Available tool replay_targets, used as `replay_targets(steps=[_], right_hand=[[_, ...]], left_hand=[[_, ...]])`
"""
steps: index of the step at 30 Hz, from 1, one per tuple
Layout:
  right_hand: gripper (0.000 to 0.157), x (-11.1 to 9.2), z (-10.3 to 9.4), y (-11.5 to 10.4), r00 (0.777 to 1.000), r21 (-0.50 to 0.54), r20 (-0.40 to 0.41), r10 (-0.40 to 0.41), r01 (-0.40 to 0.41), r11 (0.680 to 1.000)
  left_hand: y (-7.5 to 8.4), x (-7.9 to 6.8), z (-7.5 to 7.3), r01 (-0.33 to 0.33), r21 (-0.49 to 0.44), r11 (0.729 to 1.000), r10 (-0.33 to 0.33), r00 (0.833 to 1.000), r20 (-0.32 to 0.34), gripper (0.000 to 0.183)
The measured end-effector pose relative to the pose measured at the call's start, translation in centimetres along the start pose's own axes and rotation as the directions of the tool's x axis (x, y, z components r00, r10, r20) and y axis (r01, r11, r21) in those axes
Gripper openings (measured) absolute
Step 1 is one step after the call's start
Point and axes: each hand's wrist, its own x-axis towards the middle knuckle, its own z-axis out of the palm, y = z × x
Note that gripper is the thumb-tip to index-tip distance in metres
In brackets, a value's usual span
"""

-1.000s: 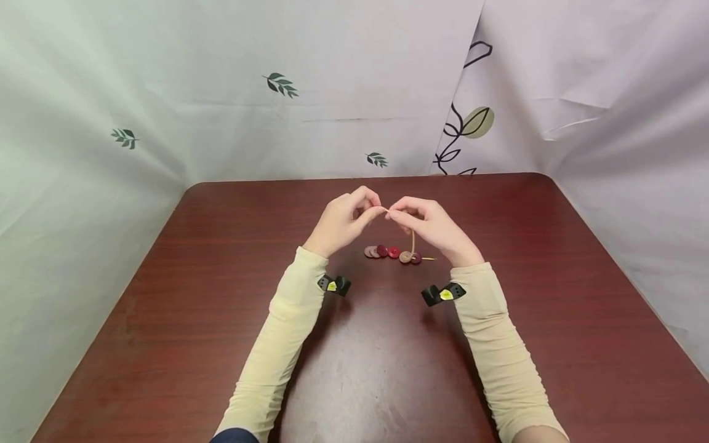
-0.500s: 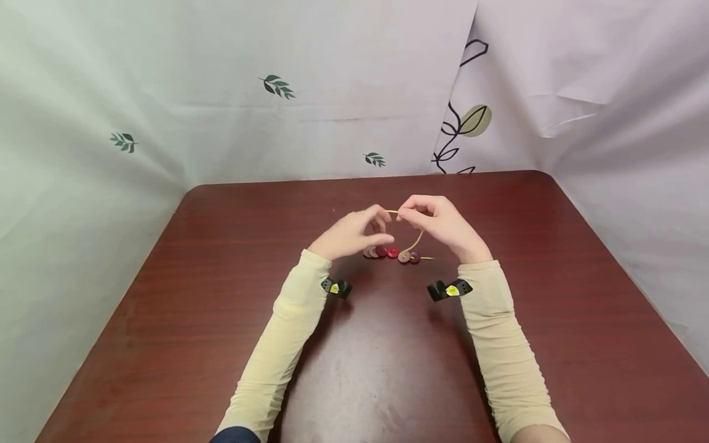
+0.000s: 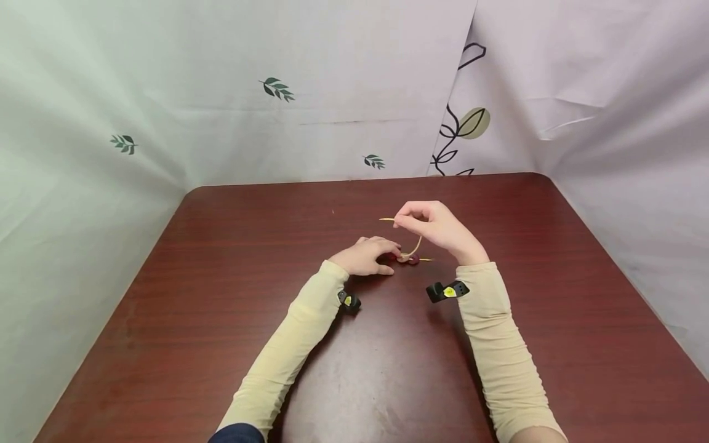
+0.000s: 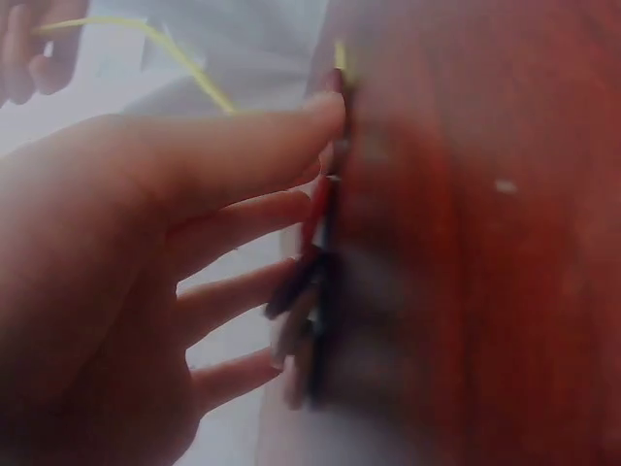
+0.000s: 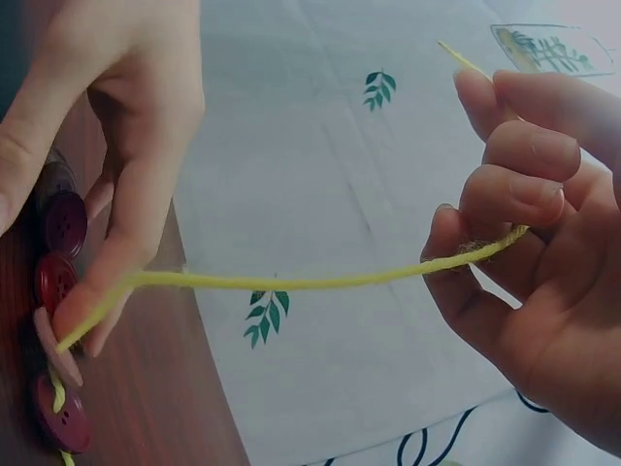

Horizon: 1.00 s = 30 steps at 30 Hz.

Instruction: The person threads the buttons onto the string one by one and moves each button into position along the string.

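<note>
My right hand (image 3: 440, 229), raised over the far middle of the table, pinches a yellow cord (image 5: 310, 283) whose free tip sticks out past the fingertips. From there the cord slopes down to a pinkish-tan button (image 5: 56, 351) and passes through it and a dark red button (image 5: 61, 413). Low beside the row is my left hand (image 3: 364, 256), fingers spread and lightly bent, fingertips at the buttons. A bright red button (image 5: 54, 280) and a dark purple button (image 5: 65, 225) lie farther along. In the head view the left hand hides most of the row.
A brown-red wooden table (image 3: 232, 283) lies beneath both arms. Behind it hangs a pale cloth (image 3: 332, 92) with leaf prints, reaching the table's far edge. Each wrist carries a small black camera, such as the right one (image 3: 446, 291).
My left hand has let go of the cord's tip and come down toward me onto the buttons. The right hand keeps its pinch on the cord and has shifted slightly right.
</note>
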Motion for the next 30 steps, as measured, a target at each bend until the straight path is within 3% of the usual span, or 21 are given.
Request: replay_targets(steps=[8, 17, 30], right_hand=[[0.016, 0.1, 0.1, 0.0, 1.0, -0.029, 0.018, -0.003, 0.003, 1.0], [0.017, -0.1, -0.2, 0.2, 1.0, -0.06, 0.005, -0.001, 0.002, 0.998], [0.017, -0.2, -0.3, 0.2, 1.0, -0.065, -0.005, -0.004, 0.004, 0.998]], left_hand=[[0.0, 0.0, 0.1, 0.01, 0.06, 0.998, -0.003, 0.993, -0.118, 0.015], [-0.1, -0.1, -0.3, 0.013, 0.091, 0.996, 0.0, 0.99, -0.143, 0.013], [0.5, -1.1, -2.3, -0.053, -0.083, 0.995, 0.037, 0.984, -0.176, 0.028]])
